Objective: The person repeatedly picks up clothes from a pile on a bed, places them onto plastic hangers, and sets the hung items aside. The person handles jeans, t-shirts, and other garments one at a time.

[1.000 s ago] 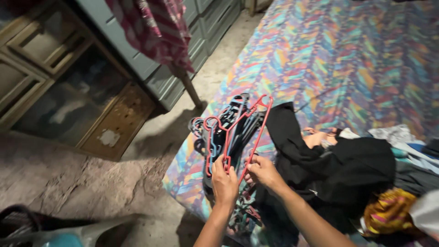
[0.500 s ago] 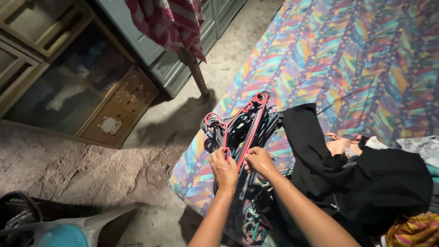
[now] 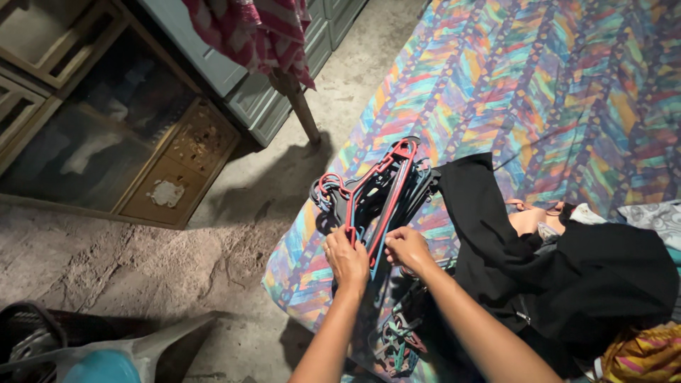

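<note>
Hands (image 3: 376,255) grip thin red plastic hanger (image 3: 386,188) over dark hanger stack (image 3: 355,206).

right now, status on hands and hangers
Both hands gripping red hanger: left hand, right hand. Dark hangers bunched beneath, on patterned bedsheet. Black garment lies right alongside.

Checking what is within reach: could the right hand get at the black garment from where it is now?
Probably yes: the right hand grips the hangers right beside the black garment, with nothing between, though it must let go first.
</note>
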